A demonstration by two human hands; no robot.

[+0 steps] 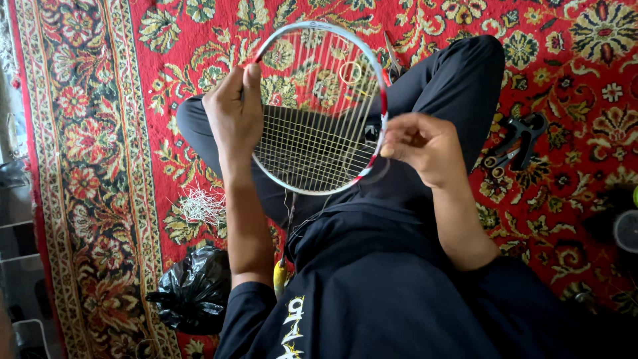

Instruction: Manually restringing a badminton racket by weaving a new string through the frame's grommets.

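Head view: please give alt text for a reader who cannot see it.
A seated person in dark clothes holds a badminton racket over their lap, the left hand gripping its frame and the right hand pinching string at its red-and-white edge. Around them on the red floral carpet lie a tangle of cut string, a black plastic bag and hand tools.

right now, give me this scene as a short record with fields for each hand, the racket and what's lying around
left hand: grips the racket frame at its left side
right hand: pinches a string at the frame's right edge
badminton racket: white and red frame, partly strung, head held over the lap
floor: red floral carpet
left of person: pile of cut strings, black plastic bag
right of person: black pliers
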